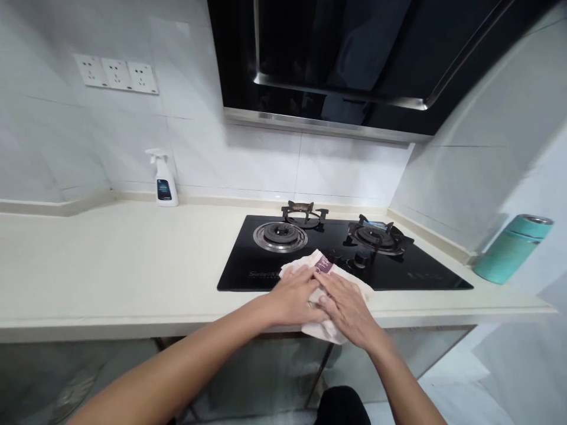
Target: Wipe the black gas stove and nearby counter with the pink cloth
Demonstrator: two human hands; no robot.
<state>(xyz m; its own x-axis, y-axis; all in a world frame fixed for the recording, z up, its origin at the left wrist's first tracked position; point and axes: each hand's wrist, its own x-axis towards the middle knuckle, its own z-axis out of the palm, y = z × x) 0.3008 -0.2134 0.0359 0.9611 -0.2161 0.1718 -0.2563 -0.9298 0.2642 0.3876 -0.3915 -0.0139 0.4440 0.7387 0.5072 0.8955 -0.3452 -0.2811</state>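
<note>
A pale pink cloth (316, 260) with a purple label lies at the front edge of the black gas stove (266, 271), partly hanging over the counter's edge. My left hand (293, 298) grips the cloth from the left, fingers bent over it. From the right, my right hand (348, 304) holds the same cloth, its fingers closed down on it near the label. The fingertips of both hands meet in the middle. Just behind the hands stand the stove knobs (361, 260). The cloth's underside is hidden.
The left burner (282, 234) is bare; its pan support (305, 213) sits behind it. The right burner (378, 237) carries its support. A white spray bottle (164, 183) stands by the wall, a teal flask (509, 251) at the counter's right end. The range hood (328, 118) hangs above.
</note>
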